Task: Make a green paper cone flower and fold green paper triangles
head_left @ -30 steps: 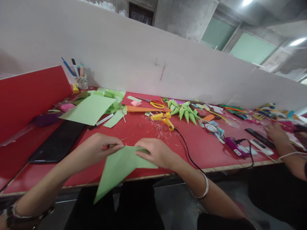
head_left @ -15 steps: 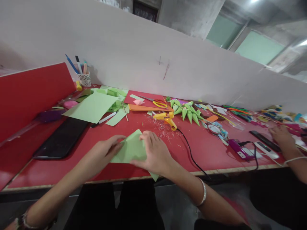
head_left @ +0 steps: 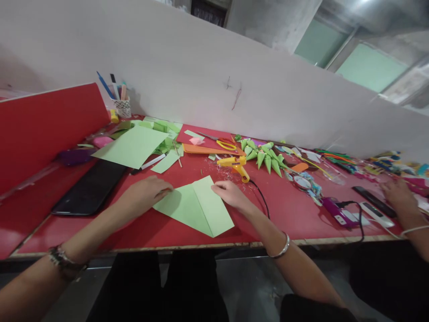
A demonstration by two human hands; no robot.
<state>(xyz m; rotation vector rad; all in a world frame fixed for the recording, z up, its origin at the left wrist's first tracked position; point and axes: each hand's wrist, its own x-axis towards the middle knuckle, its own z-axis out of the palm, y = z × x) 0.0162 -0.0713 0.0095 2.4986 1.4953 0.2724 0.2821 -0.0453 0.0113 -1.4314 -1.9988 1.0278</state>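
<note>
A light green sheet of paper [head_left: 186, 208] lies on the red tabletop in front of me, with a crease running down it and a paler flap on its right side. My left hand [head_left: 147, 192] is closed on the paper's upper left corner, fingers curled. At the flap's upper right edge, my right hand [head_left: 231, 194] pinches the paper between thumb and fingers. Just beyond the right hand lies a yellow glue gun [head_left: 236, 165] with a black cord. Behind it are yellow-handled scissors [head_left: 226, 144] and a cluster of green paper cones [head_left: 263, 154].
At left, a black phone-like slab [head_left: 90, 190] lies partly under another green sheet [head_left: 134, 145]. A pen cup [head_left: 122, 108] stands by the white partition [head_left: 187, 67]. Toward the right are a purple adapter [head_left: 338, 212], a power strip [head_left: 376, 213] and another person's hand [head_left: 400, 197].
The paper has opened out flatter, showing its crease and right flap. My right hand has moved right and up to the flap's edge; my left hand has shifted slightly up.
</note>
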